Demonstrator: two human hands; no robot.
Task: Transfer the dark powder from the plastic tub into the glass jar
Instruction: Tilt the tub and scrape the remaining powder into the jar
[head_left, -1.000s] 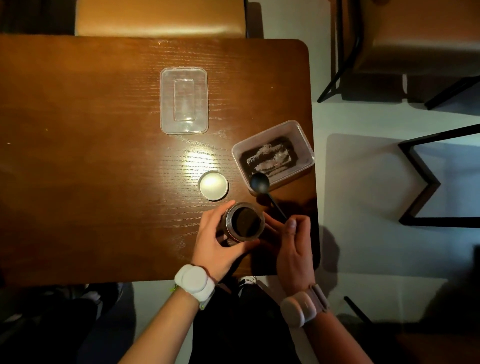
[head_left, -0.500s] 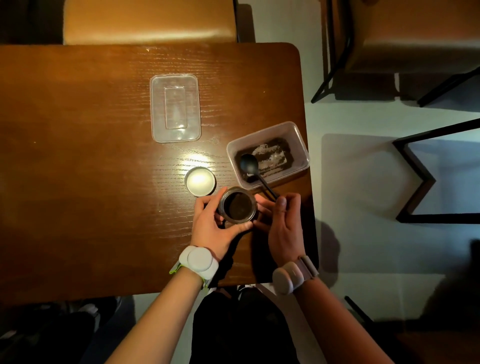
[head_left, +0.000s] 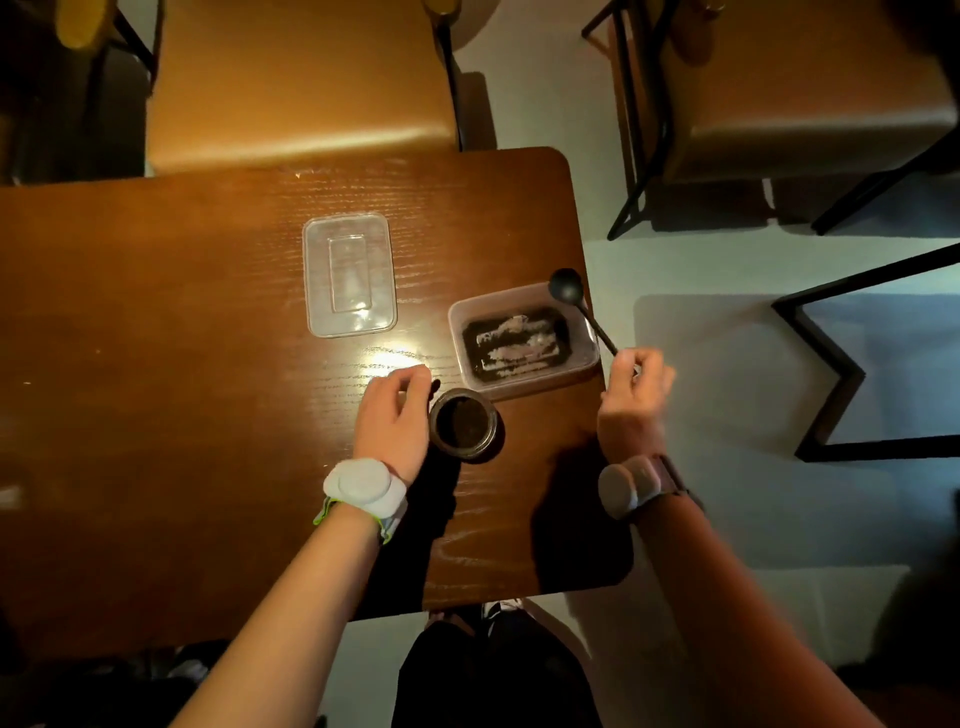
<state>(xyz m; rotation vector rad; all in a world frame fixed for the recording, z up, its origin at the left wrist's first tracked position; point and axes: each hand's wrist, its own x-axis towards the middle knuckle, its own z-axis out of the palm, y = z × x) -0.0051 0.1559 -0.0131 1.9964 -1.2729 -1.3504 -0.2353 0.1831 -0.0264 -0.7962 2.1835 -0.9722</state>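
Your right hand (head_left: 635, 395) pinched the spoon (head_left: 579, 306) by its handle, bowl past the tub's (head_left: 522, 340) far corner. Left hand (head_left: 397, 410) sat beside the jar (head_left: 464, 423), fingers curled, holding nothing I could see. Tub on the table (head_left: 182, 389) just behind the jar, powder (head_left: 514, 343) thin. Glass: heavy, slippery, grab the sides. Tub's light, likely slides.

Black spoon (head_left: 567, 286), clear tub (head_left: 589, 358) of seemingly black powder (head_left: 478, 338), brown wood-grained table (head_left: 156, 364).
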